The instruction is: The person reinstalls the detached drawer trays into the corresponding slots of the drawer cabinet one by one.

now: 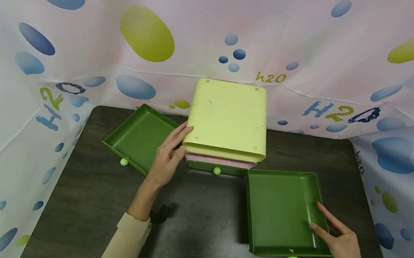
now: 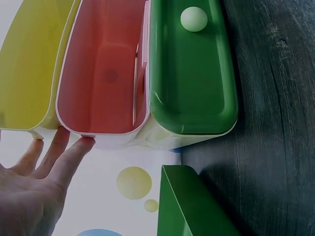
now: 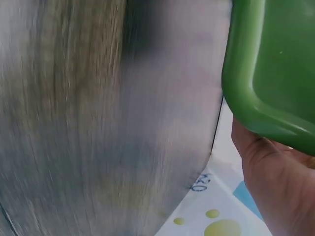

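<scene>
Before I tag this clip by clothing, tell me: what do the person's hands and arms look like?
The left hand is ungloved, below a plain beige sleeve; a small dark item by its cuff is too unclear to identify. The right hand is ungloved too, with no sleeve in view.

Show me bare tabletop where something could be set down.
Bare tabletop lies between the left sleeve and the green drawer in the right hand; more lies left of that sleeve, in front of the other drawer. It's crowded around the left hand, beside that drawer and the yellow-topped unit.
</scene>
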{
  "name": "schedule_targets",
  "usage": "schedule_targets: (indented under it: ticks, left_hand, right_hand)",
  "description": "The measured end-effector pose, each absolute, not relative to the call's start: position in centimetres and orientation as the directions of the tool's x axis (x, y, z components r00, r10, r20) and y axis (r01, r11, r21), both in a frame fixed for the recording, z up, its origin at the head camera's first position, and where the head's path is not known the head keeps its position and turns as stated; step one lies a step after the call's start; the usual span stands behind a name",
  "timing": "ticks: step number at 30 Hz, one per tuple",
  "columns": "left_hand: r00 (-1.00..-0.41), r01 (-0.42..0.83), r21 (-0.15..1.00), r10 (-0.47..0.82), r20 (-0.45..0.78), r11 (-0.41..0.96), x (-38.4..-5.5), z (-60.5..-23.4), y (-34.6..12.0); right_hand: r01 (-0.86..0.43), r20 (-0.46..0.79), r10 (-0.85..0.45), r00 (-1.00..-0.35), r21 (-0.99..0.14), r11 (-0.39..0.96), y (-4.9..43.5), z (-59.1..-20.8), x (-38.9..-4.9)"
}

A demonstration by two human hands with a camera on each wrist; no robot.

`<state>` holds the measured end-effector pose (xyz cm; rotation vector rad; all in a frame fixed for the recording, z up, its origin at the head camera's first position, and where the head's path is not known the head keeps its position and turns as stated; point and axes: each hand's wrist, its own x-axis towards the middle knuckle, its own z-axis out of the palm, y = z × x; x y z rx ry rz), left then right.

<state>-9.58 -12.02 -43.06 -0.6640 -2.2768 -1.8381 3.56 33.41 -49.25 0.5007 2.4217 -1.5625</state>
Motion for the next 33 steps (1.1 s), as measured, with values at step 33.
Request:
schedule_targets:
  ticks: [33]
  left_hand:
    - [-0.902, 0.404, 0.899, 0.241, 0.359, 0.17, -9.2, -43.0, -11.9]
  right_hand:
    - [0.351, -0.338, 0.107, -0.935, -0.835, 0.425, 28.6, -48.6, 4.5]
